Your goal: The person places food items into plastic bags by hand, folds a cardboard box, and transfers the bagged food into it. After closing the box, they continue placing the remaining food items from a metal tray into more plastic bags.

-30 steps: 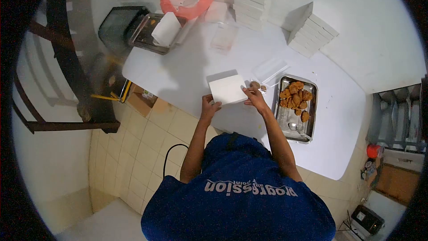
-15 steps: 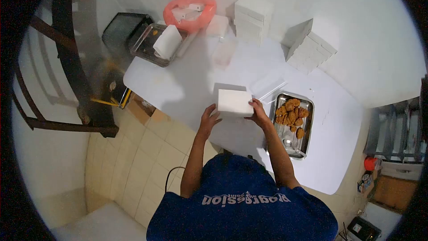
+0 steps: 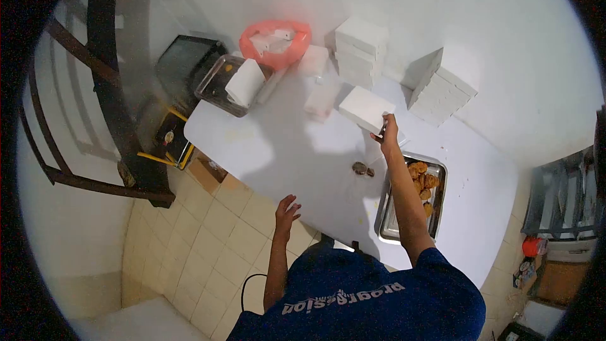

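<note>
My right hand (image 3: 389, 131) reaches over the white table and grips the near right corner of a closed white cardboard box (image 3: 365, 108). The box sits toward the back, in front of the stacked boxes. My left hand (image 3: 287, 216) is off the table's front edge, holding nothing, its fingers loosely apart. Between my hands lies a small brownish-grey item (image 3: 363, 169), too small to name. Beneath my right forearm, a metal tray (image 3: 388, 224) holds several pieces of fried chicken (image 3: 430, 180), partly covered by the arm.
Two stacks of white boxes, a left stack (image 3: 360, 50) and a right stack (image 3: 443, 85), stand against the wall. At the back left are a red plastic bag (image 3: 300, 44), a clear-sided tray (image 3: 211, 88) and a white box (image 3: 245, 83) on it. Dark metal shelving (image 3: 95, 76) rises at left.
My right hand has carried the white box away from me toward the stacks. My left hand has let go and drawn back toward my body. The small item on the table now shows.
</note>
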`<action>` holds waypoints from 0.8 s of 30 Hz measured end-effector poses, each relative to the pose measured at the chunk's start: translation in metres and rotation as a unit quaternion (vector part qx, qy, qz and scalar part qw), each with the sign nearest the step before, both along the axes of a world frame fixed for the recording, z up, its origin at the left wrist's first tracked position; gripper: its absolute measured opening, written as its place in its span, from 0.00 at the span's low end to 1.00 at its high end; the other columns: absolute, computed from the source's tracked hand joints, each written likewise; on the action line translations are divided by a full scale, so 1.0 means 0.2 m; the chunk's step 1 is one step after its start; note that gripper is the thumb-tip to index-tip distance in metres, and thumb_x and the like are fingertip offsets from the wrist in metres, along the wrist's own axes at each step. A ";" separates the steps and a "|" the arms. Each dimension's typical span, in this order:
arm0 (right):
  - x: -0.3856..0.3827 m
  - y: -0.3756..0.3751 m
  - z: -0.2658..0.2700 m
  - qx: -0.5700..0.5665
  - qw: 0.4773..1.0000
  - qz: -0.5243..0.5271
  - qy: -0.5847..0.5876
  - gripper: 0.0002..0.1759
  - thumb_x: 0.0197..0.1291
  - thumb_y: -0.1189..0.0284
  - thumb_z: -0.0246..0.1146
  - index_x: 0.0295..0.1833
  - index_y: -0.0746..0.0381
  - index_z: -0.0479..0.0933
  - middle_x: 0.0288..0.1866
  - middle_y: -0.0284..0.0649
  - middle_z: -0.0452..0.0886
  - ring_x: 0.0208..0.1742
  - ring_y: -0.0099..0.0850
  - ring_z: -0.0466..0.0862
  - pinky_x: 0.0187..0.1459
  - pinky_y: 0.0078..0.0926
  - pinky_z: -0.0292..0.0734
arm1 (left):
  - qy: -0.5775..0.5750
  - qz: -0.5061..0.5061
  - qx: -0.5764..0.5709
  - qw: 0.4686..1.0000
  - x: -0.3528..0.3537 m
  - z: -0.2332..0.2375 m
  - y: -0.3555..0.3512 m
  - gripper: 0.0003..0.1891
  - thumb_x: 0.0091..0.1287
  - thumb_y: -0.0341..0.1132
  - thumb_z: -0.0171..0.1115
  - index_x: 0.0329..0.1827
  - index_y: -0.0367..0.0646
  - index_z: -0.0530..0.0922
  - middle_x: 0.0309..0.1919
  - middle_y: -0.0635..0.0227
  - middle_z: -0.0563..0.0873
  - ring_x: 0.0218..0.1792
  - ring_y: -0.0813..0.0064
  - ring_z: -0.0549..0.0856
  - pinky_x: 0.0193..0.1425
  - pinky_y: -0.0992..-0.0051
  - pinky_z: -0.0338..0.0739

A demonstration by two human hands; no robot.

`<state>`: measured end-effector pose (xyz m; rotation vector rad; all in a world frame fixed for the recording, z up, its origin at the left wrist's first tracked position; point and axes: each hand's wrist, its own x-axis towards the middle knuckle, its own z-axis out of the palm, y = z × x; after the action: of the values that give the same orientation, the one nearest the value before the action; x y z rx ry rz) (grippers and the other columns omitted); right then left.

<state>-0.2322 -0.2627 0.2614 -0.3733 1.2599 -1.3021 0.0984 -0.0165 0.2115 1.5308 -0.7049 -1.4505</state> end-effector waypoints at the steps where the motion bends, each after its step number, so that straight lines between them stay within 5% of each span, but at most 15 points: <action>1: 0.02 -0.03 0.04 -0.012 1.000 0.010 0.012 0.27 0.54 0.51 0.55 0.57 0.50 0.68 0.51 0.37 0.74 0.48 0.34 0.78 0.41 0.39 0.79 | -0.010 0.008 0.003 1.000 0.01 -0.01 0.00 0.25 0.68 0.37 0.60 0.68 0.46 0.67 0.65 0.65 0.73 0.57 0.67 0.80 0.56 0.63 0.75; 10: 0.02 -0.56 0.78 -0.157 0.984 -0.024 0.086 0.27 0.58 0.49 0.56 0.58 0.52 0.70 0.60 0.37 0.69 0.59 0.42 0.69 0.50 0.50 0.77 | -0.014 -0.033 -0.027 0.999 -0.02 -0.01 -0.05 0.22 0.70 0.35 0.58 0.66 0.47 0.68 0.63 0.68 0.75 0.56 0.68 0.81 0.54 0.64 0.75; 12: -0.04 -0.74 0.83 -0.180 0.980 0.006 0.079 0.34 0.59 0.49 0.58 0.67 0.55 0.65 0.64 0.43 0.66 0.58 0.44 0.71 0.52 0.56 0.75 | -0.019 -0.025 -0.029 0.999 0.00 -0.02 -0.04 0.22 0.70 0.37 0.59 0.66 0.48 0.69 0.62 0.68 0.76 0.55 0.69 0.81 0.54 0.64 0.75; 14: -0.04 -0.79 0.84 -0.074 0.978 -0.088 0.174 0.43 0.58 0.48 0.59 0.71 0.64 0.58 0.65 0.55 0.68 0.56 0.51 0.76 0.52 0.52 0.76 | -0.034 -0.013 -0.025 0.999 0.02 -0.03 0.00 0.25 0.69 0.41 0.61 0.66 0.46 0.67 0.63 0.66 0.76 0.56 0.67 0.80 0.55 0.63 0.76; 17: -0.07 -0.78 0.54 -0.149 0.917 -0.133 0.345 0.51 0.58 0.44 0.60 0.76 0.66 0.49 0.70 0.61 0.63 0.64 0.52 0.73 0.64 0.45 0.67 | -0.014 0.011 -0.050 0.999 0.06 -0.07 0.01 0.27 0.67 0.44 0.63 0.67 0.46 0.67 0.63 0.66 0.76 0.56 0.68 0.80 0.55 0.64 0.76; 18: -0.01 -0.62 0.48 -0.201 0.897 -0.106 0.380 0.46 0.63 0.49 0.59 0.75 0.67 0.50 0.66 0.62 0.68 0.66 0.52 0.71 0.67 0.36 0.62 | -0.010 0.009 -0.050 0.999 0.05 -0.07 0.00 0.27 0.67 0.44 0.63 0.67 0.46 0.67 0.63 0.66 0.76 0.56 0.68 0.80 0.55 0.64 0.76; 20: 0.16 -0.32 0.24 -0.277 0.844 -0.098 0.449 0.35 0.69 0.55 0.55 0.70 0.69 0.60 0.61 0.58 0.74 0.63 0.50 0.74 0.65 0.36 0.65 | -0.016 -0.006 -0.061 0.998 0.03 -0.08 -0.06 0.29 0.66 0.46 0.64 0.66 0.46 0.68 0.63 0.66 0.76 0.55 0.68 0.81 0.54 0.64 0.76; 21: 0.20 -0.21 -0.02 -0.273 0.882 0.018 0.383 0.31 0.70 0.56 0.55 0.66 0.70 0.66 0.58 0.54 0.78 0.59 0.46 0.77 0.62 0.36 0.68 | -0.001 -0.034 -0.051 0.998 0.00 -0.06 -0.11 0.30 0.66 0.49 0.63 0.68 0.46 0.66 0.65 0.66 0.74 0.58 0.68 0.78 0.58 0.63 0.74; 23: 0.50 0.27 -0.09 -0.246 0.918 0.083 0.300 0.22 0.72 0.60 0.53 0.58 0.68 0.72 0.44 0.44 0.82 0.49 0.32 0.79 0.53 0.32 0.72 | 0.000 -0.076 -0.096 0.993 -0.11 -0.05 -0.23 0.31 0.68 0.49 0.60 0.70 0.47 0.63 0.68 0.65 0.71 0.63 0.66 0.74 0.63 0.61 0.70; 24: 0.58 0.45 -0.24 -0.282 0.897 0.192 0.281 0.26 0.74 0.57 0.48 0.63 0.69 0.64 0.60 0.45 0.75 0.62 0.32 0.74 0.65 0.29 0.65 | 0.001 -0.118 -0.142 0.983 -0.17 -0.04 -0.28 0.32 0.70 0.49 0.57 0.73 0.47 0.60 0.70 0.64 0.67 0.68 0.64 0.70 0.67 0.59 0.66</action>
<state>-0.1159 -0.1725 0.2136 -1.4251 1.1560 -1.2284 0.0643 -0.0727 0.2025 1.2577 -1.0733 -1.4498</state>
